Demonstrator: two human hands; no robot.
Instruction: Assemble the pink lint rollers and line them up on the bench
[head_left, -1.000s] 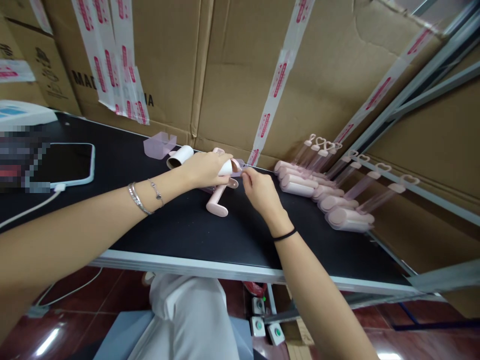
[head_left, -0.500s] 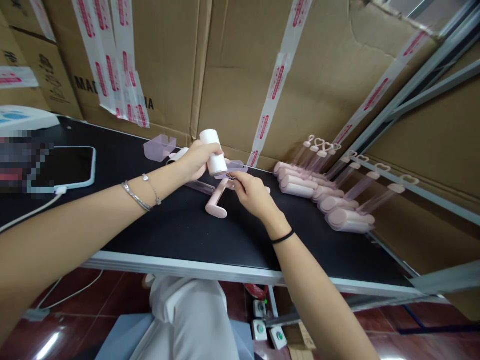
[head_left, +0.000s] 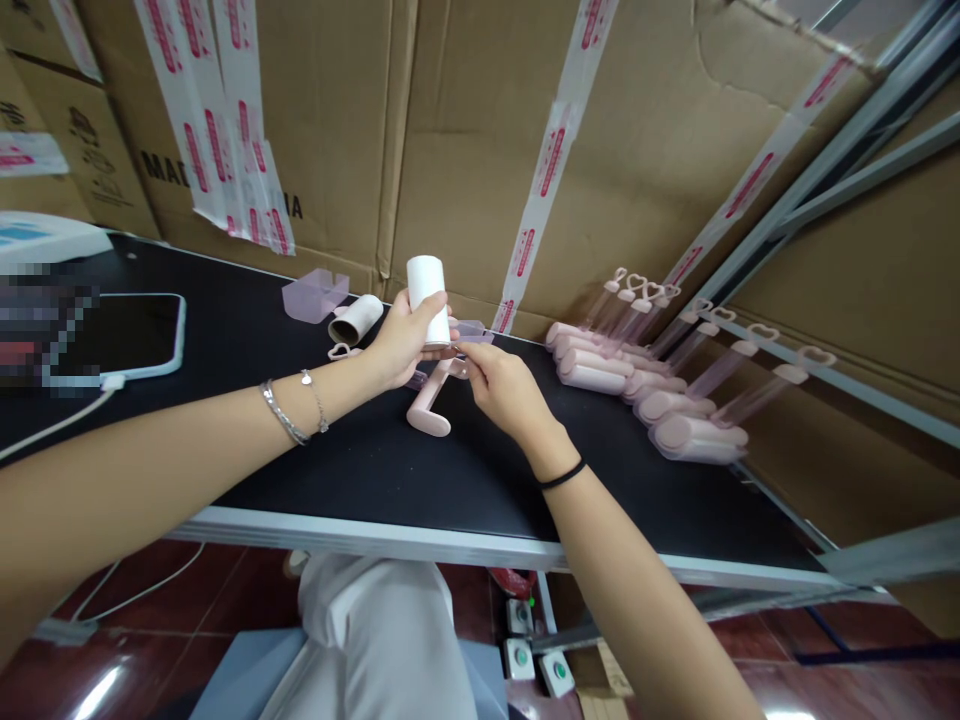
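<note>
1. Across the upper half of the frame, a brown cardboard wall (head_left: pixel 480 170), crossed by printed tape strips (head_left: pixel 551 165).
2. Below it, from left edge to lower right, a black worktop (head_left: pixel 315 465) with a pale metal front edge.
3. At right of the frame, a row of pale pink cylinders (head_left: pixel 701 437), lying close together, with clear stems tipped by heart-shaped loops (head_left: pixel 816 356).
4. At the left edge, a phone (head_left: pixel 127 335), lying face up with a white cable plugged in (well apart from both hands).
5. Near the centre, a right hand (head_left: pixel 514 390), just beside the lower end of the roll. Fingers curled in towards the thumb; cannot tell whether closed on something small, with the tips partly hidden.
6. Just left of it, a left hand (head_left: pixel 403 345), with fingers wrapped round the roll and thumb across its front.
7. At the centre, held above the worktop, a white roll (head_left: pixel 426 285), nearly upright, slightly tilted. Looks light, smooth and fairly stiff, perhaps a little slippery; probably best held round the middle, without squeezing hard or pressing the ends.
8. Below the roll, a pink bracket-like piece (head_left: pixel 430 418).
9. Left of centre, a translucent lilac holder (head_left: pixel 311 300) and, near it, an open-ended white tube (head_left: pixel 360 318) on its side.
10. Just below the tube, a small pink heart loop (head_left: pixel 341 350).
</note>
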